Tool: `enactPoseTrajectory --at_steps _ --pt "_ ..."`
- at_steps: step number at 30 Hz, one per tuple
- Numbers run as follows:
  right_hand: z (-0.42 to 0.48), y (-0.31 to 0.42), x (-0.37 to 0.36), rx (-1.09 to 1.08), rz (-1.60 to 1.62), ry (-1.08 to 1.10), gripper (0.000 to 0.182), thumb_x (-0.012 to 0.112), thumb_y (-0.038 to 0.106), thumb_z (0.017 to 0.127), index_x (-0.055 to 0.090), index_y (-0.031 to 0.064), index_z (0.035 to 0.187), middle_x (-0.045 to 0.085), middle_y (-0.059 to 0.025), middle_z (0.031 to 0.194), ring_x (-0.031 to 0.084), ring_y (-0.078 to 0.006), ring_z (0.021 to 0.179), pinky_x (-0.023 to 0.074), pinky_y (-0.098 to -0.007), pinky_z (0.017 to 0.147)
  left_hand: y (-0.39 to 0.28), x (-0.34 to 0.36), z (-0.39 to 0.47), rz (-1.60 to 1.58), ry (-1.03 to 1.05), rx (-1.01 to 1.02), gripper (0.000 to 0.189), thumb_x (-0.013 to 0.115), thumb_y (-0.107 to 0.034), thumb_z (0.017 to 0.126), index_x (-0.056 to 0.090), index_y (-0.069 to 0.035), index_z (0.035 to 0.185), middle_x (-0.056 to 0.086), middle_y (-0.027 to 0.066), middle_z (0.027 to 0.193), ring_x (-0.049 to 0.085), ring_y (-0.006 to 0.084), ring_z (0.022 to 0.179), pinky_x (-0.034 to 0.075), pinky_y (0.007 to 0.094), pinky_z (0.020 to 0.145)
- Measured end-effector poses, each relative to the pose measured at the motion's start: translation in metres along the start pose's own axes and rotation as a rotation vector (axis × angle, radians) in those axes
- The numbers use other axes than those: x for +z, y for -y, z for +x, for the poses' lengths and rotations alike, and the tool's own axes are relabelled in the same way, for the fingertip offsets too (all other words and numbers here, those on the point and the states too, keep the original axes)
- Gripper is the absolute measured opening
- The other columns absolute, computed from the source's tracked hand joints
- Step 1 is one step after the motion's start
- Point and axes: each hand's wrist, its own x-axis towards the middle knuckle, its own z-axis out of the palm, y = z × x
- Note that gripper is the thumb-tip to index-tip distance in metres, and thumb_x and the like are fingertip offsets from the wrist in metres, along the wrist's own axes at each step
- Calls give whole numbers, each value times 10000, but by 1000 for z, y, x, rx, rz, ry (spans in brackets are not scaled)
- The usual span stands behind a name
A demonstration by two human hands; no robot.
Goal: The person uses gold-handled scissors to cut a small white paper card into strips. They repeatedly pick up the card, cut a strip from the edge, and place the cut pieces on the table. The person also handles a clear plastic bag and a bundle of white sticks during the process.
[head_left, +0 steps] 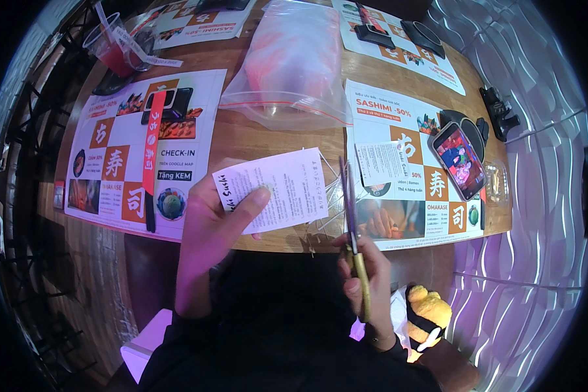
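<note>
In the grip of my left hand (208,223) is a white printed paper slip (289,196), held tilted above the table's near edge with the thumb on top. My right hand (375,274) grips a pair of scissors (353,230) by yellowish handles. The long blades point away from me, slightly apart, to the right of the slip and not touching it. Thin white paper strips (330,186) lie on the wood between the slip and the blades. Another printed slip (383,164) rests on the right placemat (367,235).
A large zip bag (294,63) stands mid-table, its contents blurred. A smartphone (460,161) leans on a dark round plate at right, beside a clear plastic container (496,183). Chopsticks in a red sleeve (153,142) lie left. A plastic drink cup (112,51) stands far left.
</note>
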Motion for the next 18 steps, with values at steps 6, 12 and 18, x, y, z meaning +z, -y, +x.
enactPoseTrajectory --at_steps 6,12,18 --pt "2 -8 14 -2 56 57 752 653 643 772 527 -21 1103 401 50 644 370 -43 598 283 -214 537 -1 2 -2 -40 71 -12 199 605 -56 905 535 37 1068 657 105 871 623 85 683 492 207 518" --pt "1 -7 14 38 -24 43 858 568 773 727 520 -14 1068 417 64 636 390 -9 538 292 -168 469 3 6 -1 -38 73 -11 206 609 -60 904 538 43 1068 658 105 859 623 87 675 490 209 511" --pt "1 -8 14 20 -39 9 826 584 744 744 531 -17 1060 427 65 634 394 -12 535 288 -174 467 4 10 0 10 75 2 212 599 -72 907 532 33 1079 656 107 858 616 84 649 481 200 505"
